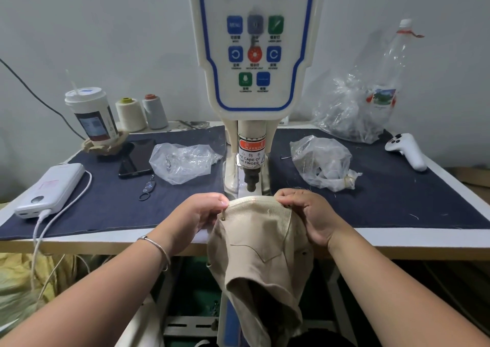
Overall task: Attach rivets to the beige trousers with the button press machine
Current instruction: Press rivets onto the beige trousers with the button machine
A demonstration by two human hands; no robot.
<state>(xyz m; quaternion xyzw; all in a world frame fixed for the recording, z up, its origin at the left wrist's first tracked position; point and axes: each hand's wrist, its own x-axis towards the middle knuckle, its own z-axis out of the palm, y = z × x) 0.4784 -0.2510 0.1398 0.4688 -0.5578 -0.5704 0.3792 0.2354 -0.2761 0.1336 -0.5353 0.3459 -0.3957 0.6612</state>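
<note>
While both hands grip it, I see from the head view the beige trousers (pixel 261 238) bunched at the table's (pixel 397 238) front edge, just below the button press machine's (pixel 256 86) punch. My left hand (pixel 204 211) pinches the top hem; my right hand (pixel 309 214) curls over it. The twill shows a curved pocket seam, one small rivet (pixel 222 217) by the left fingers, and hangs below the table.
</note>
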